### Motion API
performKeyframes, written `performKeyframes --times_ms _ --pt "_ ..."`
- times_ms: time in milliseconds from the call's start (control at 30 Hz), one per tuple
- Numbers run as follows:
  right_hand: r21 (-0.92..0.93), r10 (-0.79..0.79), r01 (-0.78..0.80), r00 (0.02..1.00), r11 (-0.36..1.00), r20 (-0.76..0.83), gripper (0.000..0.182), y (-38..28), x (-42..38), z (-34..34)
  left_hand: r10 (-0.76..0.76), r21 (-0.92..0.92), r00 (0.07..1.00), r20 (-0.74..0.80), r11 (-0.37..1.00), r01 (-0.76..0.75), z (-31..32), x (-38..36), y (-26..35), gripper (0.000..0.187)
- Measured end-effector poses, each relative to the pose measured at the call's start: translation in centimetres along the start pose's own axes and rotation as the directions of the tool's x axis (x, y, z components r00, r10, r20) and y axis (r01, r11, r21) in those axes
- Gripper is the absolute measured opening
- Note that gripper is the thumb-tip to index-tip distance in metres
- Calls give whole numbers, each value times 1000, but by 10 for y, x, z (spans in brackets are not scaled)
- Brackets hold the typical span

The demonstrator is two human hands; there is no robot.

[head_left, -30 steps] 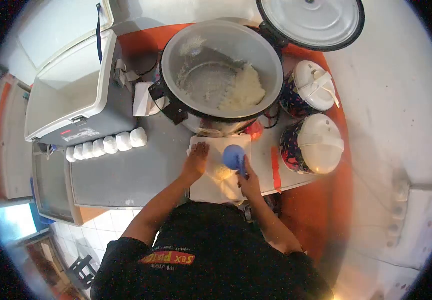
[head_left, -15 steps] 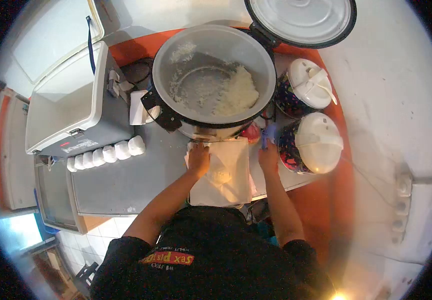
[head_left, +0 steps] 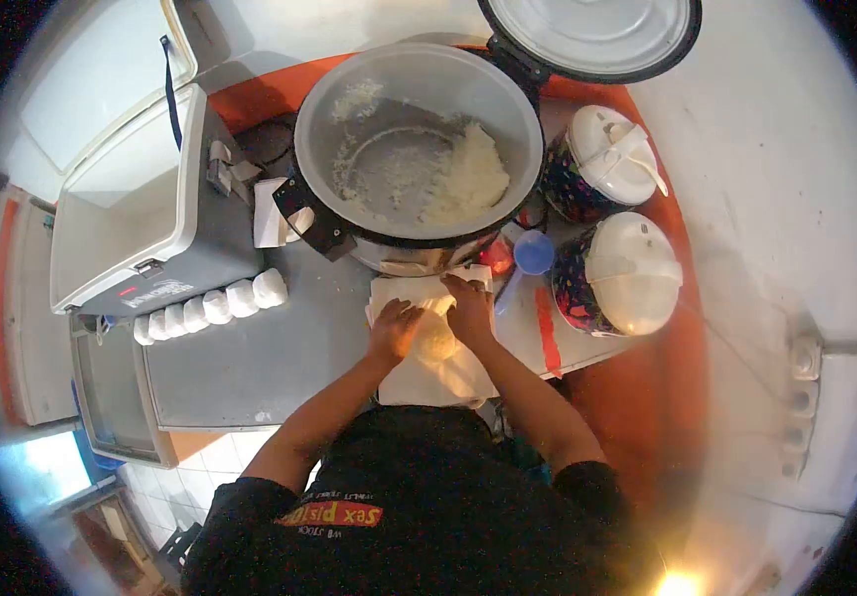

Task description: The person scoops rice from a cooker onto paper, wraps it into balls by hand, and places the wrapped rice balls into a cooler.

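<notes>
On a stack of pale wrapping paper (head_left: 404, 382) in front of me sits a rounded mound of rice (head_left: 436, 340). My left hand (head_left: 395, 332) is closed at the left of the mound, fingers curled on the top sheet. Just right of and above the mound, my right hand (head_left: 467, 310) pinches the far part of that sheet. A blue scoop (head_left: 533, 253) lies to the right of the paper, its handle toward me. Behind the stack stands a large open rice cooker (head_left: 399, 223), with rice (head_left: 473, 179) left on its right side.
Two patterned tubs with white lids (head_left: 632, 273) stand at right. On the left are an open grey cooler box (head_left: 200, 214) and a row of several white wrapped bundles (head_left: 215, 304). A red strip (head_left: 548, 333) lies near the table's right edge. The cooker lid (head_left: 592, 35) is raised.
My right hand has let go of the blue scoop, now lying on the table, and moved left to the paper. My left hand has come down toward me. A rice mound now shows on the paper.
</notes>
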State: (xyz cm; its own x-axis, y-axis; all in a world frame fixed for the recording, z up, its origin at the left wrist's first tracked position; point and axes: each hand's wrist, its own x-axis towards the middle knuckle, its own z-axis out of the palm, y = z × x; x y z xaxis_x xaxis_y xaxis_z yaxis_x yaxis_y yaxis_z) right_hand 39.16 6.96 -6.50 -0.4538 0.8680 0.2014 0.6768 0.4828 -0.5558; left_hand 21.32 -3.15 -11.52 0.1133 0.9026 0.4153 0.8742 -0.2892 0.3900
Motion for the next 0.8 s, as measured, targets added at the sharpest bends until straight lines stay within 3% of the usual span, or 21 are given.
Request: performKeyframes --times_ms 67,100,233,333,367,400,433,467,533,567,633,700,733,800 --pt "-281 86 -50 989 958 116 37 8 6 3 27 33 998 55 999 -29 -14 1 4 38" --pt "-300 100 -43 979 953 176 24 15 8 0 49 68 993 107 996 -57 -26 4 6 38" --pt "-157 -95 133 968 979 233 9 12 -2 -27 61 58 996 -72 997 -57 -64 40 33 36" --pt "-165 -187 242 939 956 289 6 12 -25 -31 105 69 994 -25 992 -103 -62 41 30 26" --pt "-165 -189 244 937 956 293 6 7 -32 -33 94 -36 975 202 995 -89 -44 28 16 22" --pt "-297 -17 163 898 941 440 17 -4 -40 -35 104 -136 903 417 989 -51 -41 22 11 17" --pt "-434 171 103 820 895 547 29 -15 -47 -37 103 -138 903 417 989 -50 -38 14 10 17" --pt "-434 172 101 820 895 546 29 -27 -53 -36 150 -102 898 413 988 -118 -42 9 15 15" --pt "-311 23 129 897 942 441 64 -47 -68 -32 200 -69 887 415 980 -188 -46 -4 21 13" --pt "-310 25 126 897 942 441 64 -48 -78 -25 225 -52 897 381 974 -222 -48 -10 23 16" --pt "-321 92 138 790 937 607 88 -43 -99 -9 251 -31 904 347 966 -256 -51 -16 26 19" --pt "-316 73 137 819 939 569 86 -43 -114 -12 -34 277 999 8 960 30 -54 -17 28 29" --pt "-311 54 136 844 941 534 85 -41 -120 -12 -38 280 999 7 959 34 -56 -20 22 29" --pt "-296 32 135 867 946 497 85 -39 -130 -14 -296 140 946 134 950 278 -51 -37 -3 45"
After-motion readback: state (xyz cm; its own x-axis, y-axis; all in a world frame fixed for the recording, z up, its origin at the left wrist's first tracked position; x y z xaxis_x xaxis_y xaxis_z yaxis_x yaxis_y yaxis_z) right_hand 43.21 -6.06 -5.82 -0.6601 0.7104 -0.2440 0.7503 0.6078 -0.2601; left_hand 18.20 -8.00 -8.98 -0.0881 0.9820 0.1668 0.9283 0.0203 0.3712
